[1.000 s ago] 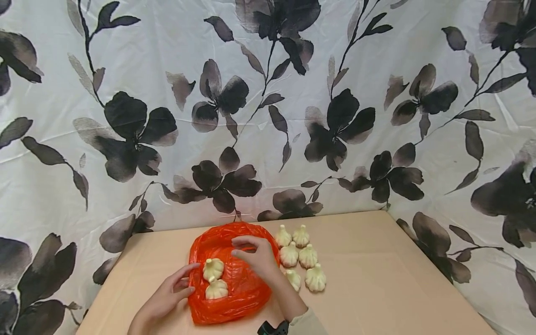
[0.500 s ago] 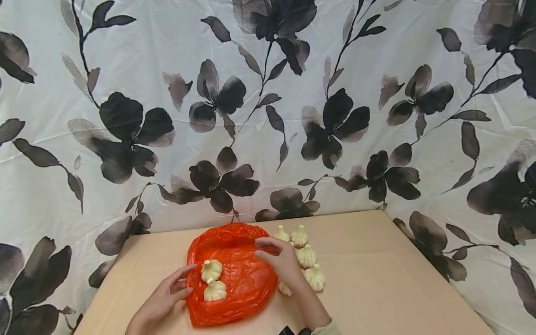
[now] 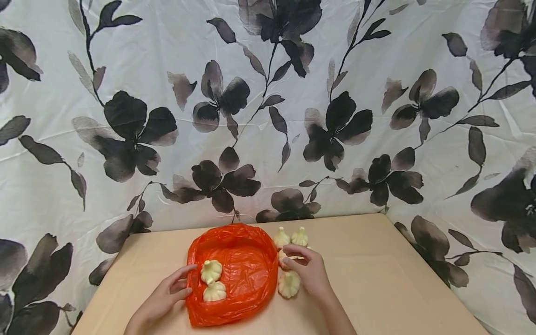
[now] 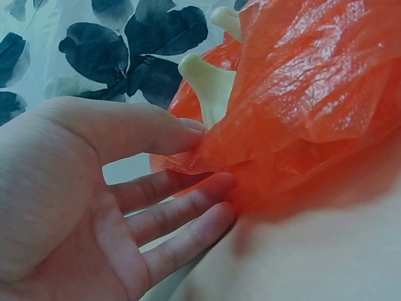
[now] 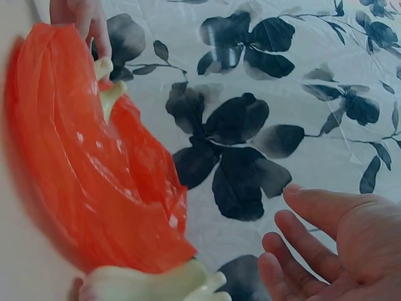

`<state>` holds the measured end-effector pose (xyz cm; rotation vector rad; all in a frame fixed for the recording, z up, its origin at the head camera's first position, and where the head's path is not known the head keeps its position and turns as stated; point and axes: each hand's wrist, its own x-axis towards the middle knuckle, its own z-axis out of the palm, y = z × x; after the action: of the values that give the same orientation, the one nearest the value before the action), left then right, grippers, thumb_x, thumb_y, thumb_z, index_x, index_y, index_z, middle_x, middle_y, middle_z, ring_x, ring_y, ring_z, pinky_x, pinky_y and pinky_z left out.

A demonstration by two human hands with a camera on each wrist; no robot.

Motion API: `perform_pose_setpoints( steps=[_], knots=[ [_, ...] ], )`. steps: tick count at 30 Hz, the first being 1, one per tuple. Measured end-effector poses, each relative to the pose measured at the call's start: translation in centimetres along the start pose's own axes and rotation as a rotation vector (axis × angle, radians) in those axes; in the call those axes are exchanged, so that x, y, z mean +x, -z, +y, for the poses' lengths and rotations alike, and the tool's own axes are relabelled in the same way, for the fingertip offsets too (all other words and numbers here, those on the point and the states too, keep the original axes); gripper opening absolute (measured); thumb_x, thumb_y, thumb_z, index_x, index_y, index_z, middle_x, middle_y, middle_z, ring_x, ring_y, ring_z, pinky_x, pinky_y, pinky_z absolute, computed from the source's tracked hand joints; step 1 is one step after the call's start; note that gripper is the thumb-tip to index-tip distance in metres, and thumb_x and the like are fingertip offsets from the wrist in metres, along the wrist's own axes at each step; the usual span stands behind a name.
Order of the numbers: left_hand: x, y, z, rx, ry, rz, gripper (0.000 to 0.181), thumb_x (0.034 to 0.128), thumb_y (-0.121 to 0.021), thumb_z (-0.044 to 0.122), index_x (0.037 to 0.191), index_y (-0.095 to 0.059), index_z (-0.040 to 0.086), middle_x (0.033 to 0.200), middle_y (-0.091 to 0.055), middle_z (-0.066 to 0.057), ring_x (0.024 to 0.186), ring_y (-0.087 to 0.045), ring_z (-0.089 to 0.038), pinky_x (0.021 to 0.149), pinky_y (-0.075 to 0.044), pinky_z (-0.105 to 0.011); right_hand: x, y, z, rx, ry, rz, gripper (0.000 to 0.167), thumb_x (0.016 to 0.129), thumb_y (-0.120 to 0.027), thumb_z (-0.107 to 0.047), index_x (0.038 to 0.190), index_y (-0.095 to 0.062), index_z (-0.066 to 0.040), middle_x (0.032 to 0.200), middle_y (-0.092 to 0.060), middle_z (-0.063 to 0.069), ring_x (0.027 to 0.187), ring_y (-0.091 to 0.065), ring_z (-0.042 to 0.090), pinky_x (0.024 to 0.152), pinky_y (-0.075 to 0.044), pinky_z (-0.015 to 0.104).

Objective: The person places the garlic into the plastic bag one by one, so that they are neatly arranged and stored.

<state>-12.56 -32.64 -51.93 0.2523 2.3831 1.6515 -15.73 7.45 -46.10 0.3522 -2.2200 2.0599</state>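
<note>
A red plastic bag (image 3: 251, 274) lies spread with its mouth facing up. Inside its left part are two garlic bulbs, an upper one (image 3: 211, 271) and a lower one (image 3: 215, 291). My left hand (image 3: 163, 295) touches the bag's left rim with extended fingers; in the left wrist view, the thumb and fingertips rest against the red plastic (image 4: 301, 125). To the right of the bag, my right hand (image 3: 311, 272) hovers over a group of garlic bulbs, fingers loosely bent and holding nothing. The nearest garlic bulb (image 3: 289, 284) sits left of its wrist; the hand hides others.
Two garlic bulbs stand at the back of the group, one on the left (image 3: 282, 237) and one on the right (image 3: 299, 237). Tan table (image 3: 398, 288) extends to the right. Behind it hangs a white cloth (image 3: 259, 149) with dark flowers.
My right hand has moved right, from above the bag to over the garlic bulbs beside it. My left hand stays at the bag's left rim, and the two bulbs inside have not moved.
</note>
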Motion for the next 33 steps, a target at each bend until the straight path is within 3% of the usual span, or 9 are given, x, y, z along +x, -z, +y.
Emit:
perform_pose_setpoints(
  steps=[6,12,19,29,33],
  knots=[
    [0.1,0.0,0.3,0.005,0.013,0.001,0.064,0.0947,-0.060,0.021,0.150,-0.030,0.009,0.147,-0.035,-0.030,0.119,-0.055,-0.034,0.090,-0.054,-0.029,-0.2,1.9,0.4,-0.036,0.014,0.059,0.026,0.081,-0.076,-0.008,0.106,-0.073,-0.011,0.110,-0.071,0.013,0.099,-0.067,0.025,0.077,-0.056,0.022],
    [0.1,0.1,0.3,0.025,-0.012,0.006,0.063,0.0952,-0.059,0.020,0.150,-0.030,0.007,0.145,-0.037,-0.030,0.116,-0.056,-0.030,0.087,-0.050,-0.020,-0.3,3.3,0.7,-0.005,0.017,0.054,0.030,0.081,-0.075,-0.006,0.111,-0.070,-0.002,0.116,-0.067,0.023,0.095,-0.068,0.021,0.075,-0.058,0.029],
    [0.0,0.1,0.1,0.028,-0.012,-0.004,0.063,0.0955,-0.059,0.021,0.150,-0.030,0.007,0.146,-0.036,-0.031,0.116,-0.056,-0.029,0.087,-0.051,-0.022,-0.4,4.2,1.1,-0.076,0.049,0.114,0.030,0.080,-0.077,-0.009,0.109,-0.072,-0.004,0.112,-0.070,0.016,0.095,-0.067,0.010,0.080,-0.055,0.020],
    [0.1,0.0,0.7,0.039,0.016,0.016,0.064,0.0944,-0.060,0.021,0.150,-0.031,0.009,0.146,-0.036,-0.030,0.116,-0.055,-0.031,0.089,-0.053,-0.028,-0.7,5.2,2.0,-0.119,0.030,0.163,0.025,0.081,-0.076,-0.009,0.106,-0.073,-0.010,0.110,-0.072,0.012,0.102,-0.067,0.021,0.082,-0.053,0.020],
    [0.2,-0.2,0.7,0.040,0.024,0.020,0.064,0.0942,-0.061,0.021,0.150,-0.031,0.009,0.146,-0.036,-0.030,0.116,-0.054,-0.031,0.090,-0.053,-0.032,-1.1,6.0,2.0,-0.147,0.016,0.177,0.028,0.082,-0.075,-0.011,0.109,-0.072,-0.008,0.110,-0.072,0.012,0.104,-0.066,0.023,0.083,-0.053,0.020]
  ],
)
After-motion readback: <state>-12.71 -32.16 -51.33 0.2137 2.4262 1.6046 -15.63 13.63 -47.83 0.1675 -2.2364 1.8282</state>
